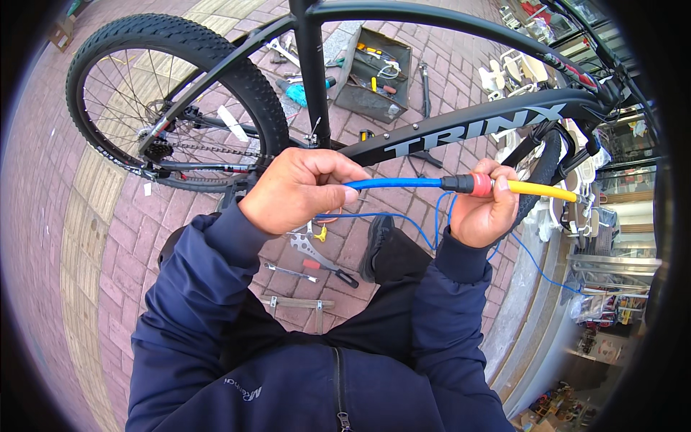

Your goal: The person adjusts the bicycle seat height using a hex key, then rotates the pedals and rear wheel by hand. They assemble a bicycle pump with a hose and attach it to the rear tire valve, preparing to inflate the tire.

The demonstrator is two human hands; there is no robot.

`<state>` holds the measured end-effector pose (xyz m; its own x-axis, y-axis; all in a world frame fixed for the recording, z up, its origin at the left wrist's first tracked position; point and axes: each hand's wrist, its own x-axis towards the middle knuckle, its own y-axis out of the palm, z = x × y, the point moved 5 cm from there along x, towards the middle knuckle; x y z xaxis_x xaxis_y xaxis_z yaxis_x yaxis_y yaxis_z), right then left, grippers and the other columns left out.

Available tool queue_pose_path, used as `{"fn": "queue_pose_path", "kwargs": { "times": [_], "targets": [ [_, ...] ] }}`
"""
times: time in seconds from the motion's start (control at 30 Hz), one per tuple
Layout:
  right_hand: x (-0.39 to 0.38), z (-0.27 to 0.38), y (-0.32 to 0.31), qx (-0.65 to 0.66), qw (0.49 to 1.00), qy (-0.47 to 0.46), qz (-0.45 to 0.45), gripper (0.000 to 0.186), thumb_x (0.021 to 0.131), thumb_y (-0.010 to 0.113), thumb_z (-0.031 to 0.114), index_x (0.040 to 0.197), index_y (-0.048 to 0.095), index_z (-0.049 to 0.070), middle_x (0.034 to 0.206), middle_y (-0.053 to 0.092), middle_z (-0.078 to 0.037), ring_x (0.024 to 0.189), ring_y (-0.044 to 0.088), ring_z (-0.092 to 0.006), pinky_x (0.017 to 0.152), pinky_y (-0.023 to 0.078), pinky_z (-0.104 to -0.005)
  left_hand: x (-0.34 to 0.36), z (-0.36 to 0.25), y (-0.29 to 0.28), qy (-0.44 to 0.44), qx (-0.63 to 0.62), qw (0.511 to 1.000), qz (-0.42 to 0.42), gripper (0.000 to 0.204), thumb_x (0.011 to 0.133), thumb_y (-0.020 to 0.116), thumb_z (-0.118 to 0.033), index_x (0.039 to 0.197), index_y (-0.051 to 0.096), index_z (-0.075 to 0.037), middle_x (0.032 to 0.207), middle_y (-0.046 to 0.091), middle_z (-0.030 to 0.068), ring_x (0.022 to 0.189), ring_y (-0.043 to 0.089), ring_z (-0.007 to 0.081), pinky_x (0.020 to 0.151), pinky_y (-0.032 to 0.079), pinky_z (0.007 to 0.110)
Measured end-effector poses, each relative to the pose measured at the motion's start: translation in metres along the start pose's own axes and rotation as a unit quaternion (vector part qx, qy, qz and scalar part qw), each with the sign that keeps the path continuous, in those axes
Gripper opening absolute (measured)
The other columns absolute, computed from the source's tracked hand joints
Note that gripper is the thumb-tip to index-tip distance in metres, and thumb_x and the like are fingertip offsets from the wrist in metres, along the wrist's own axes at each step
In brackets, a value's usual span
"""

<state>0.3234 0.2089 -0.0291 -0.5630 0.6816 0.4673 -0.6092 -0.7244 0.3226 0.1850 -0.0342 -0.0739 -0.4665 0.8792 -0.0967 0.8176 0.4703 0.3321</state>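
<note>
Between my hands runs a blue hose (407,183), joined through a black and red coupling (471,184) to a yellow tube (543,191) that points right. My left hand (299,189) pinches the blue hose between thumb and fingers. My right hand (486,212) is closed around the red part of the coupling and the start of the yellow tube. Just beyond my hands stands a black bicycle (497,124). Its rear wheel (85,86) is at the left, with the chain (216,149) beside my left hand. More blue hose (378,214) loops down below my hands.
On the brick paving between my legs lie a silver tool with a black handle (309,250) and a wrench (291,273). Behind the frame are an open toolbox (368,106) and a teal power tool (295,93). White child-seat-like parts (515,75) and shelves stand at the right.
</note>
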Motion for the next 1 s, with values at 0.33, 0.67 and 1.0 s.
{"fn": "queue_pose_path", "kwargs": {
  "times": [0.33, 0.67, 1.0],
  "targets": [
    [0.0008, 0.0014, 0.0040, -0.001, 1.000, 0.001, -0.011, 0.019, 0.094, 0.057, 0.021, 0.096, 0.055, 0.002, 0.088, 0.062, -0.019, 0.069, 0.056, -0.0201, 0.055, 0.050, -0.0305, -0.0009, -0.0016, -0.0004, 0.014, -0.028, 0.999, 0.007, 0.037, 0.088, 0.057, 0.017, 0.121, 0.069, 0.006, 0.106, 0.075, 0.0146, 0.098, 0.075, 0.0213, 0.089, 0.059, 0.032],
    [0.0019, -0.0028, 0.0033, -0.010, 0.999, 0.027, -0.014, 0.018, 0.098, 0.052, 0.020, 0.097, 0.055, 0.002, 0.088, 0.060, -0.016, 0.062, 0.057, -0.0186, 0.055, 0.051, -0.0304, -0.0032, -0.0009, 0.0014, -0.005, -0.090, 0.996, 0.027, 0.045, 0.083, 0.053, 0.015, 0.124, 0.069, 0.005, 0.101, 0.074, 0.0114, 0.079, 0.068, 0.0114, 0.065, 0.051, 0.024],
    [0.0023, -0.0050, 0.0008, -0.001, 0.998, 0.051, -0.025, 0.018, 0.096, 0.056, 0.019, 0.096, 0.054, 0.001, 0.087, 0.063, -0.019, 0.061, 0.058, -0.0223, 0.053, 0.053, -0.0329, -0.0039, -0.0033, 0.0014, -0.012, -0.089, 0.995, 0.039, 0.052, 0.080, 0.052, 0.018, 0.128, 0.068, 0.006, 0.100, 0.074, 0.0121, 0.081, 0.067, 0.0112, 0.069, 0.053, 0.024]
  ]
}}
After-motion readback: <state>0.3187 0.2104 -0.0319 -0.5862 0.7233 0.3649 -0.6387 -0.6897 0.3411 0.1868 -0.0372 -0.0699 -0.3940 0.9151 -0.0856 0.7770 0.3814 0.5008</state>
